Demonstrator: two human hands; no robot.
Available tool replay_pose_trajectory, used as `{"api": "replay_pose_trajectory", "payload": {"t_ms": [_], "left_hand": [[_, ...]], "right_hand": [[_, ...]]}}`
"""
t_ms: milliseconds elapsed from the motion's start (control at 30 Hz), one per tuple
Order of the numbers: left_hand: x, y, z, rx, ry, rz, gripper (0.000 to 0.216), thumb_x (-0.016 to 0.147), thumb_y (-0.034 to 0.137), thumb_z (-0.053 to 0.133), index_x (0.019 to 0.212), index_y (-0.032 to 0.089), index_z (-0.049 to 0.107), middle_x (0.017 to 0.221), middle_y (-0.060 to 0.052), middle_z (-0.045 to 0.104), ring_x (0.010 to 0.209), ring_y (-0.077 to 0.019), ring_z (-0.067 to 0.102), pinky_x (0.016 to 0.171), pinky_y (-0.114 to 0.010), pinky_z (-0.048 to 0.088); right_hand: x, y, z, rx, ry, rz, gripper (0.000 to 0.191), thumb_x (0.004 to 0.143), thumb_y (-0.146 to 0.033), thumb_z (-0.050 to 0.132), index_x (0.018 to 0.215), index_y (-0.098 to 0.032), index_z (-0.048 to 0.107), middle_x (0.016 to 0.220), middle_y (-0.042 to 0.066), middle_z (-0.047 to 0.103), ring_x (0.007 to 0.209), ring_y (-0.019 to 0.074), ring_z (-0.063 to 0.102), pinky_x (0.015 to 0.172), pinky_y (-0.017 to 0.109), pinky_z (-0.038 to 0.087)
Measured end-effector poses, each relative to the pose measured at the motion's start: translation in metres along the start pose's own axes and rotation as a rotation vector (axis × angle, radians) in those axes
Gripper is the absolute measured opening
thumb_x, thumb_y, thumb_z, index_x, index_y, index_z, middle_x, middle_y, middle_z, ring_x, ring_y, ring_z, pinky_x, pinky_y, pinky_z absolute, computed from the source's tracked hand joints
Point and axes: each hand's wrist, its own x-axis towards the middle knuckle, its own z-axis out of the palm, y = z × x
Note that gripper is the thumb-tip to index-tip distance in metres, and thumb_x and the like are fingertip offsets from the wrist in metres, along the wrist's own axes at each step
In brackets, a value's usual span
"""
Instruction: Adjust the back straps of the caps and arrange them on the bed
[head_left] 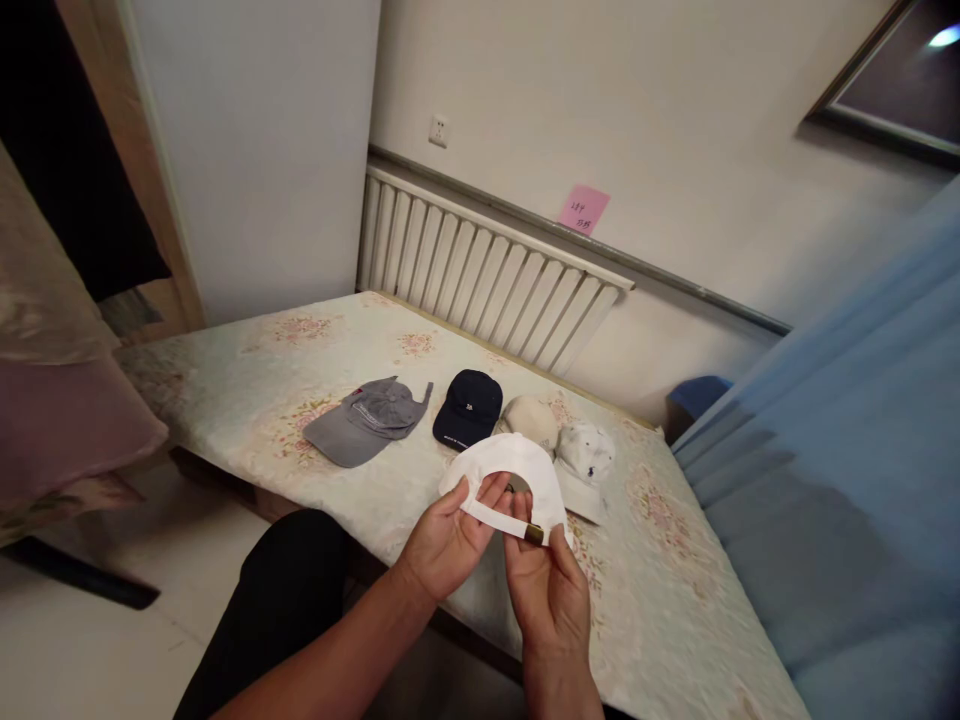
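I hold a white cap over the near edge of a bed with a floral cover. My left hand pinches the cap's rear strap from the left. My right hand grips the strap at its brass buckle. Behind the cap, on the cover, lie a grey cap, a navy cap, a beige cap and a white patterned cap.
A white radiator runs along the wall behind the bed, with a pink note above it. A blue curtain hangs at the right. Pillows sit at the left. My dark-clad knee is below.
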Motion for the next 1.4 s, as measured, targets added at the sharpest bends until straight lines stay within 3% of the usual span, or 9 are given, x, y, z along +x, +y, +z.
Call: {"api": "replay_pose_trajectory", "payload": {"t_ms": [167, 600, 867, 1000, 1400], "left_hand": [[0.000, 0.003, 0.001, 0.044, -0.008, 0.010, 0.042, 0.091, 0.007, 0.041, 0.132, 0.008, 0.038, 0.123, -0.019, 0.060, 0.117, -0.0223, 0.056, 0.105, -0.035, 0.042], [0.005, 0.005, -0.002, 0.045, 0.068, 0.054, 0.043, 0.091, 0.007, 0.040, 0.134, 0.011, 0.039, 0.122, -0.018, 0.061, 0.114, -0.0227, 0.058, 0.104, -0.036, 0.043], [0.007, 0.009, -0.004, 0.065, 0.051, 0.104, 0.034, 0.089, 0.005, 0.042, 0.122, 0.010, 0.049, 0.115, -0.016, 0.064, 0.113, -0.0220, 0.059, 0.102, -0.037, 0.046], [0.007, 0.011, -0.005, 0.084, 0.074, 0.112, 0.023, 0.088, 0.006, 0.044, 0.109, 0.009, 0.054, 0.112, -0.016, 0.064, 0.110, -0.0223, 0.061, 0.101, -0.036, 0.047], [-0.002, 0.008, -0.004, 0.176, -0.046, 0.068, 0.022, 0.090, 0.012, 0.046, 0.108, 0.007, 0.056, 0.123, -0.018, 0.059, 0.123, -0.0237, 0.051, 0.108, -0.038, 0.039]], "right_hand": [[-0.005, -0.001, 0.004, 0.016, -0.058, -0.025, 0.033, 0.087, -0.029, 0.055, 0.117, -0.017, 0.060, 0.126, 0.008, 0.062, 0.122, 0.0211, 0.052, 0.108, 0.045, 0.035], [-0.005, -0.008, 0.009, 0.034, 0.034, -0.033, 0.039, 0.090, -0.042, 0.046, 0.118, -0.019, 0.060, 0.132, 0.004, 0.057, 0.120, 0.0211, 0.054, 0.104, 0.043, 0.040], [0.002, -0.013, 0.005, -0.032, 0.139, -0.087, 0.028, 0.090, -0.024, 0.041, 0.100, -0.018, 0.067, 0.113, 0.004, 0.069, 0.114, 0.0158, 0.058, 0.103, 0.042, 0.042], [0.002, -0.015, 0.009, -0.021, 0.200, -0.041, 0.029, 0.091, -0.019, 0.039, 0.102, -0.016, 0.066, 0.104, 0.003, 0.072, 0.106, 0.0132, 0.063, 0.098, 0.035, 0.047], [0.001, -0.012, 0.001, -0.021, 0.176, -0.059, 0.021, 0.089, -0.023, 0.050, 0.101, -0.018, 0.066, 0.110, 0.002, 0.071, 0.104, 0.0145, 0.064, 0.095, 0.036, 0.049]]}}
